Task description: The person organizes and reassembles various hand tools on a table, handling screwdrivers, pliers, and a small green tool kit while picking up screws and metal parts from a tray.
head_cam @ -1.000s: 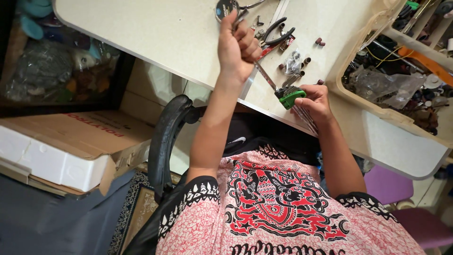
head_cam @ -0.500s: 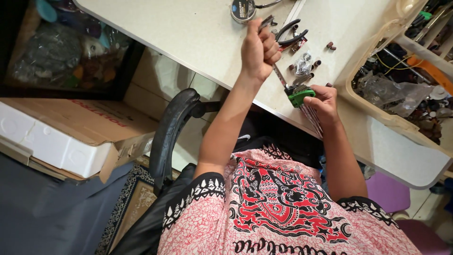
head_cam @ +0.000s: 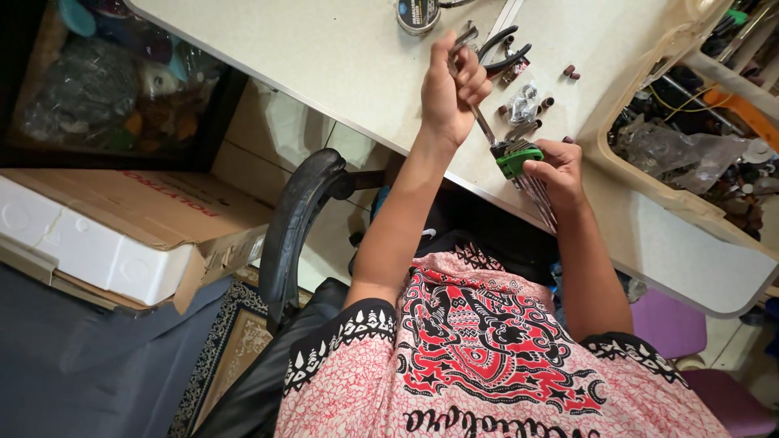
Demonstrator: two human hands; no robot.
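Holding a set of hex keys [head_cam: 519, 158] in a green holder, the right hand [head_cam: 556, 170] is closed around the holder at the near edge of the worktop [head_cam: 324, 65]; the long keys fan out below the fist, over the edge. The left hand [head_cam: 450, 89] is closed around the far end of one slim key [head_cam: 480, 122] that runs from the holder up towards the fist.

State of the work, judged from this view only:
- One key is partly drawn or swung out of the set but its near end is still at the holder. Not free yet.
- The other keys sit bundled in the holder.
- No fastener or workpiece is engaged by any key; nothing is being turned.

So: early stage, selecting or pulling a key; separation and any use of it are still to come.

Surroundings: black-handled pliers [head_cam: 503, 49] lie just beyond the left hand, near a round tin [head_cam: 418, 15]. Small dark cylindrical bits [head_cam: 570, 72] and a small clear bag [head_cam: 526, 96] lie scattered beside the set. A beige bin [head_cam: 604, 122] of mixed parts stands to the right. Whether the left fingers also touch the pliers I cannot tell.
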